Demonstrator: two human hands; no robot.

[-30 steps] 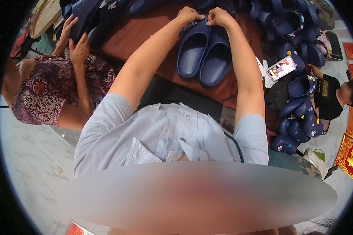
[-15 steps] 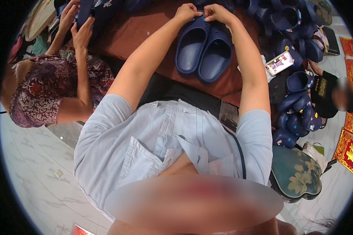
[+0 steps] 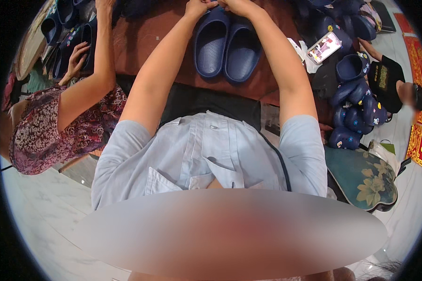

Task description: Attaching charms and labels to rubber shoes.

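While the lower part of the view is filled by a light-blue shirt [image 3: 211, 154], the lap beyond it is covered by black cloth [image 3: 211, 100]. Past this, a reddish-brown cover [image 3: 140, 51] is spread, and on it a pair of navy clogs [image 3: 211, 49] is set side by side between the forearms, heels turned toward the wearer and openings facing up. At the clogs' far ends, the left hand [image 3: 199, 6] and the right hand [image 3: 230, 4] are brought together with fingers bent inward; what is pinched cannot be told, since the fingertips are crowded against the upper edge. To the right, a lit phone [image 3: 324, 48] is propped near white paper [image 3: 299, 49], and charm-studded clogs [image 3: 351, 68] are heaped beside it. On the left, dark clogs are touched by a co-worker's hand [image 3: 77, 58]. Farther right, a black T-shirt [image 3: 387, 77] is worn by another person, backed by red-and-gold banners [image 3: 415, 56].
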